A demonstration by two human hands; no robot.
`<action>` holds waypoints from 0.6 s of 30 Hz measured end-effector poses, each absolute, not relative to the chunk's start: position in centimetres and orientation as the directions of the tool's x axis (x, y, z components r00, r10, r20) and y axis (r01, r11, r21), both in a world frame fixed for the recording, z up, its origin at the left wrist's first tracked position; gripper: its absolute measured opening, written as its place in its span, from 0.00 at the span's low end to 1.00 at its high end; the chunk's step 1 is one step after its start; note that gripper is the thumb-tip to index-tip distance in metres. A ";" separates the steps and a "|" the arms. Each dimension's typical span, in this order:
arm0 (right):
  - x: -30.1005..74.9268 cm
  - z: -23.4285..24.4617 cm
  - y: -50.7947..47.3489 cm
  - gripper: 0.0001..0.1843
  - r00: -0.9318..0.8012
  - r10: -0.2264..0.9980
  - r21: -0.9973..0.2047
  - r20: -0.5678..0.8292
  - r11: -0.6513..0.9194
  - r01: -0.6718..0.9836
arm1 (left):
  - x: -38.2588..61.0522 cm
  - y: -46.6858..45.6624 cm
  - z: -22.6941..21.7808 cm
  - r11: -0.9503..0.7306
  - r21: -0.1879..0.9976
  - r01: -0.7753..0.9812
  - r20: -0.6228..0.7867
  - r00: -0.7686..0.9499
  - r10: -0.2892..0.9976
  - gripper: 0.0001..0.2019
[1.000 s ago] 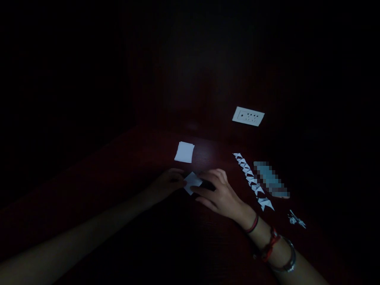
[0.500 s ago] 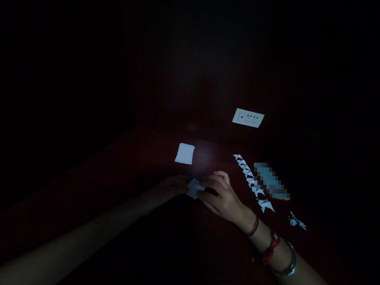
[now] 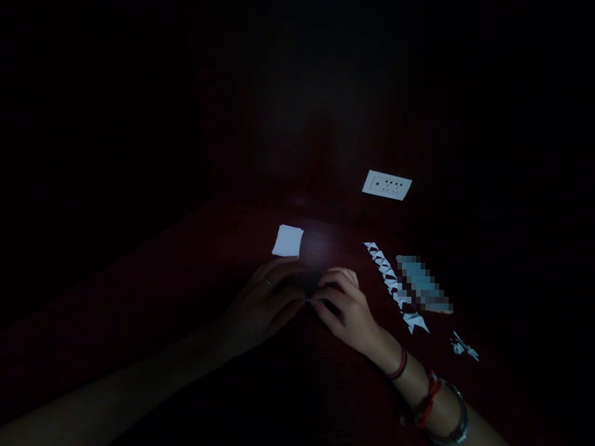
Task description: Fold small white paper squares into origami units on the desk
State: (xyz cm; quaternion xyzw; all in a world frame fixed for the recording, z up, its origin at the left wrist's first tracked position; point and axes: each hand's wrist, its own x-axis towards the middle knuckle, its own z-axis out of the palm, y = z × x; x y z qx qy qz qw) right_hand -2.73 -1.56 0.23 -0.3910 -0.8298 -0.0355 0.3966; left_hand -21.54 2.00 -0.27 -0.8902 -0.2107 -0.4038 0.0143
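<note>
A person is sitting or standing at a dark red bench (image 3: 199,238) and is working with two bare hands in very dim light. The left hand (image 3: 267,303) and the right hand (image 3: 346,306) are coming together, fingertip to fingertip, and both are pinching a small paper (image 3: 308,300) between thumb and finger. The paper is hiding almost all the way behind the fingers, and only a thin pale bit is showing, so its shape is hard to tell. The other fingers are curling loosely. A white stack of paper (image 3: 287,240) is lying on the bench just past the left hand, on the far side. To the right, a row of folded papers (image 3: 383,266) is running from far to near, and a blurred flat thing (image 3: 424,285) is lying beside it. Some thin white bits (image 3: 463,347) are resting nearer, at the right. A white socket (image 3: 387,185) is showing on the far wall. The small paper is probably being light, thin and easy to bend, and it could be creasing or tearing if pulled hard, so soft pinching at its edges is seeming best.
</note>
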 end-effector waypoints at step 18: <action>-3.4 0.8 -1.9 0.05 -0.450 0.643 -0.355 0.620 0.741 0.570 | -21.6 1.6 0.5 -0.940 0.182 0.288 0.667 0.666 0.334 0.07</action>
